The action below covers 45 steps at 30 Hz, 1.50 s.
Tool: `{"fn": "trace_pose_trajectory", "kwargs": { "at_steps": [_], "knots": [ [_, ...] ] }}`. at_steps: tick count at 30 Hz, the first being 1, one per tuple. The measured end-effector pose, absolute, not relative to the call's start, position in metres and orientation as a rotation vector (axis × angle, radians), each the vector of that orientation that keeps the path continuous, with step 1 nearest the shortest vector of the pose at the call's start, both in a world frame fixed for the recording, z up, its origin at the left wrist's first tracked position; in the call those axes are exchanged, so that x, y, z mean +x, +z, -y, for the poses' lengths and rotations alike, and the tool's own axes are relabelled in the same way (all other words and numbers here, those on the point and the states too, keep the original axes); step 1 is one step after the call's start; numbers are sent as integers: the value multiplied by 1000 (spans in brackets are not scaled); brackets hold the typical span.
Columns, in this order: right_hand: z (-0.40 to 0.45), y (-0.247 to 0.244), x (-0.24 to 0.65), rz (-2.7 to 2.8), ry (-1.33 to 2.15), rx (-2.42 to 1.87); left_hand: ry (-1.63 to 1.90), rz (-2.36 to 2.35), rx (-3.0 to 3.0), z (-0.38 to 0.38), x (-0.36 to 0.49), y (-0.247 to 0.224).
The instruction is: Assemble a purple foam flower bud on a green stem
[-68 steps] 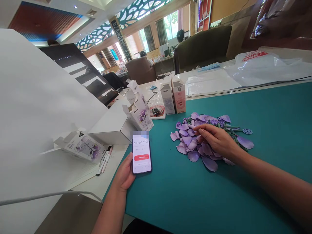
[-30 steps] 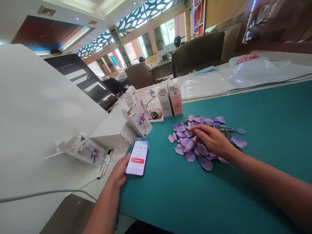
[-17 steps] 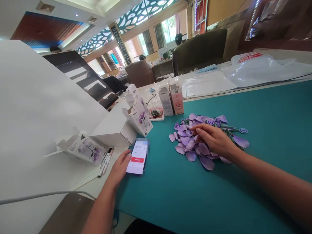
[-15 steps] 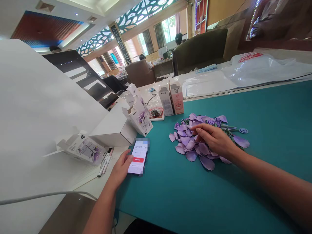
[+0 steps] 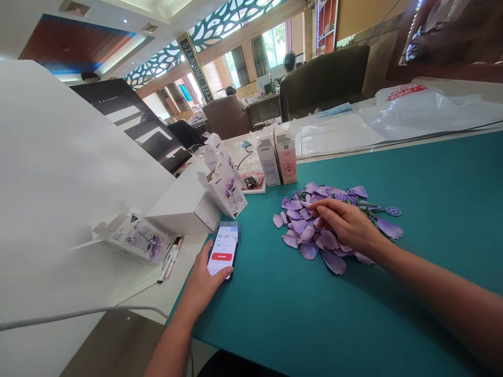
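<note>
A phone (image 5: 222,250) with a lit timer screen lies on the green mat (image 5: 275,314). My left hand (image 5: 204,277) is closed round the phone's lower part, with the thumb over the screen and the fingers along its left edge. Right of the phone is a heap of purple petal pieces (image 5: 330,241), with green stems and round purple lattice parts (image 5: 393,211) among them. My right hand (image 5: 343,222) rests over the heap, thumb and fingers pinched together; whether a small piece is between the fingertips is hard to make out.
Open flower-print boxes (image 5: 229,191) and a white box (image 5: 188,209) stand left of centre. Two upright cartons (image 5: 286,159) are behind the heap. Markers (image 5: 171,260) and another box (image 5: 137,238) lie at the left. A plastic bag (image 5: 416,112) sits at the back right.
My left hand has shifted right over the phone's lower part, and its thumb now lies across the bottom of the screen. My right hand has stayed in place over the petals.
</note>
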State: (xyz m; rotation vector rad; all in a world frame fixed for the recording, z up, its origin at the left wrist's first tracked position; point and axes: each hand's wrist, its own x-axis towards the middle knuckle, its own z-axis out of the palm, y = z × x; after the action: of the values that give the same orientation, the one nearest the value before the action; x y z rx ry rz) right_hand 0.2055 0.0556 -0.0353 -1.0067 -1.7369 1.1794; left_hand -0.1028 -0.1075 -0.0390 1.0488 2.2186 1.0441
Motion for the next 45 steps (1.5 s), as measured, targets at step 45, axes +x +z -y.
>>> {"fn": "trace_pose_trajectory", "kwargs": {
  "at_steps": [45],
  "knots": [
    [-145,-51,309,1875,472,-1541,1364,-1509,1353,-29,46,-11]
  ]
}}
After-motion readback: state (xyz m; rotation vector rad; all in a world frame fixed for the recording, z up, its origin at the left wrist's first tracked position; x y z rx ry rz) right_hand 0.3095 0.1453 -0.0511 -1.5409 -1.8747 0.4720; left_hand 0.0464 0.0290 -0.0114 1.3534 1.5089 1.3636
